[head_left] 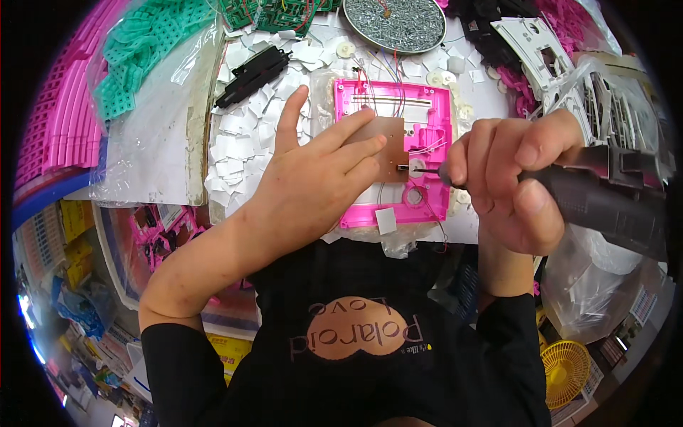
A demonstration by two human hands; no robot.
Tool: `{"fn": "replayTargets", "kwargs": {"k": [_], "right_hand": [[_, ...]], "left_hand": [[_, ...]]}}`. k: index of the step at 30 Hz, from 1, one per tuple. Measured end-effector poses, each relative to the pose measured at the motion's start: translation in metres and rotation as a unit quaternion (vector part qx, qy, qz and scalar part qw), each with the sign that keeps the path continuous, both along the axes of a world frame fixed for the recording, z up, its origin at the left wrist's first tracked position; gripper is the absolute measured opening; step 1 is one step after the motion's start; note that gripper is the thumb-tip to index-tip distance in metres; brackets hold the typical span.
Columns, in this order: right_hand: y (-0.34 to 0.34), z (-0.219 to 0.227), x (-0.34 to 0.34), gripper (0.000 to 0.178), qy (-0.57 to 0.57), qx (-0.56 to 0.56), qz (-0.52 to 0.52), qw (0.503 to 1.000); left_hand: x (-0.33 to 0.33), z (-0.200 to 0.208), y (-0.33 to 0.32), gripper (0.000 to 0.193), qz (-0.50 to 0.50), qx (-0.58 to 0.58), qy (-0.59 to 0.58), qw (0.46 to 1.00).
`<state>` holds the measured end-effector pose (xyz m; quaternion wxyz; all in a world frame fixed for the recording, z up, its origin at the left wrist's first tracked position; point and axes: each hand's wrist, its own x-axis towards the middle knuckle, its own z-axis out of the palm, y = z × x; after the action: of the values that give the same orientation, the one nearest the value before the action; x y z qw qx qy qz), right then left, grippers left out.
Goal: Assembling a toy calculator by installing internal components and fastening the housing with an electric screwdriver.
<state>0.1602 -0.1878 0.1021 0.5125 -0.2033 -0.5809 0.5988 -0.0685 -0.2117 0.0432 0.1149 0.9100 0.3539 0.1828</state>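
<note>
In the middle of the worktop lies a shallow pink plastic housing (445,114) with thin wires running out of its far side. Inside it is a flat brown circuit board (396,139). My left hand (299,181) rests over the board's left part, fingers stretched out and spread, pressing on it or touching it. My right hand (519,171) is wrapped round a black electric screwdriver (605,196), held almost level. Its thin bit points left, with the tip at the board's right edge. A small white square (386,220) sits on the housing's near edge.
A round metal tray of small screws (398,28) stands at the far side, beside green circuit boards (274,18). Left of the housing are a black plastic part (252,75) and scattered white paper squares (231,146). Teal mesh pieces (142,57) and white plastic frames (533,53) flank the area.
</note>
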Motion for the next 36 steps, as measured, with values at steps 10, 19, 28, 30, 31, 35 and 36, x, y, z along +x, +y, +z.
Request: {"fn": "replayTargets", "kwargs": {"k": [10, 19, 28, 30, 31, 35, 36], "right_hand": [[0.031, -0.016, -0.011, 0.024, 0.003, 0.033, 0.006, 0.999], [0.030, -0.030, -0.025, 0.026, -0.192, 0.144, -0.097, 0.966], [0.023, -0.016, -0.026, 0.025, -0.069, 0.065, -0.041, 0.995], [0.016, 0.004, -0.025, 0.027, 0.031, 0.020, 0.031, 0.999], [0.014, 0.005, -0.026, 0.026, 0.033, 0.020, 0.037, 0.999], [0.003, 0.006, -0.030, 0.026, 0.017, 0.002, 0.019, 1.000], [0.003, 0.007, -0.030, 0.026, 0.015, 0.003, 0.022, 1.000]], "left_hand": [[0.004, -0.001, -0.003, 0.004, 0.007, -0.026, 0.002, 1.000], [0.005, -0.003, -0.005, 0.009, 0.029, -0.004, -0.019, 0.999], [0.005, -0.023, -0.002, 0.015, 0.078, -0.011, -0.148, 0.986], [0.009, -0.024, -0.001, 0.015, 0.090, -0.014, -0.178, 0.980], [0.010, -0.024, 0.001, 0.015, 0.095, -0.012, -0.192, 0.977], [0.012, -0.027, -0.003, 0.018, 0.081, -0.010, -0.228, 0.970], [0.012, -0.028, -0.003, 0.018, 0.079, -0.007, -0.232, 0.969]]}}
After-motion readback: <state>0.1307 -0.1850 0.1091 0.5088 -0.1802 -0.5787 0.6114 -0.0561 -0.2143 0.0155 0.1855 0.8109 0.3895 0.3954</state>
